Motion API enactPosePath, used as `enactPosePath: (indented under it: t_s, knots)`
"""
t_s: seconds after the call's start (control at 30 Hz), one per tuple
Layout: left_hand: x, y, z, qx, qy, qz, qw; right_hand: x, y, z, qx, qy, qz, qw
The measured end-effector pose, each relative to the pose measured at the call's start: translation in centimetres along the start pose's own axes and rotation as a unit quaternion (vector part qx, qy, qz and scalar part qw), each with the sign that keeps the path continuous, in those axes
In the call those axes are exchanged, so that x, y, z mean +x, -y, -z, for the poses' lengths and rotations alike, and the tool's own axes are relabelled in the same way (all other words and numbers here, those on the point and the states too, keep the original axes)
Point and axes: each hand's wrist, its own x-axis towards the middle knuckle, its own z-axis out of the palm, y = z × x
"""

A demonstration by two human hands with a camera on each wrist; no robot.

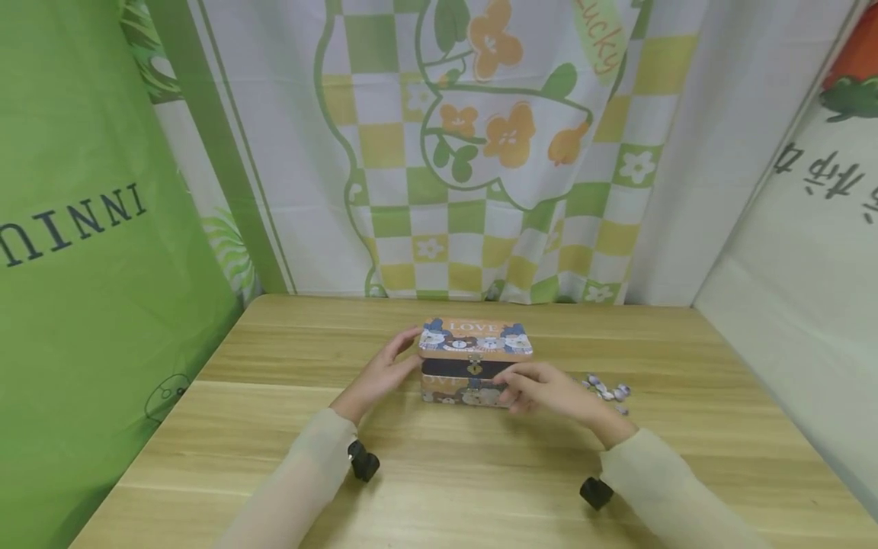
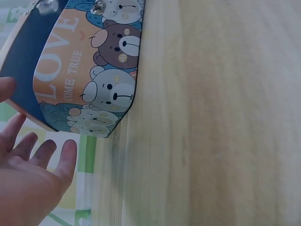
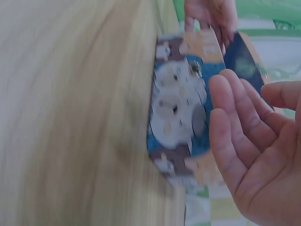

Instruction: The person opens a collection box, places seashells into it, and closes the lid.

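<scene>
A tin box [image 1: 446,393] printed with cartoon bears and the word LOVE stands on the table. Its hinged lid [image 1: 473,345] is partly raised, showing a dark blue inside and a metal clasp [image 1: 475,366] at the front. My left hand [image 1: 384,374] is at the left side of the box, its fingers spread close to the lid's edge and holding nothing. The right hand [image 1: 545,390] hovers at the front right corner. In the right wrist view its fingers [image 3: 244,127] are loosely bent beside the box front, with nothing visible between them. The box's contents are hidden.
Several small greyish-white pieces [image 1: 607,387] lie on the wooden table [image 1: 466,480] to the right of the box. A patterned curtain [image 1: 507,152] hangs behind the table. A thin black cable [image 1: 165,393] shows at the left edge.
</scene>
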Motion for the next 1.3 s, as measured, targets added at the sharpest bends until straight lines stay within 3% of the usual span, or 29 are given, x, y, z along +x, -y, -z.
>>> enactPosePath:
  t_s: [0.27, 0.43, 0.63, 0.87, 1.1, 1.3]
  knots:
    - [1.1, -0.2, -0.2, -0.026, -0.01, -0.01, 0.9995, -1.0, -1.4, 2.7, 0.001, -0.117, -0.026, 0.9928]
    - [1.8, -0.3, -0.4, -0.058, -0.018, 0.003, 0.9982, -0.9, -1.4, 3.2, -0.004, -0.173, -0.02, 0.9848]
    - [2.4, -0.4, -0.7, -0.086, -0.029, 0.019, 0.9957, -0.1, -1.9, 2.9, -0.006, -0.184, -0.002, 0.9828]
    - [3.1, -0.7, -0.7, -0.099, -0.013, 0.022, 0.9948, 0.6, -2.1, 2.6, -0.001, -0.182, 0.001, 0.9833]
    - [3.4, -1.6, -0.6, -0.1, -0.018, 0.064, 0.9928, 1.6, -2.0, 2.4, -0.011, -0.199, 0.011, 0.9799]
    - [4.1, -2.1, -1.0, -0.104, -0.043, 0.034, 0.993, 2.5, -2.3, 2.3, 0.02, -0.205, 0.044, 0.9776]
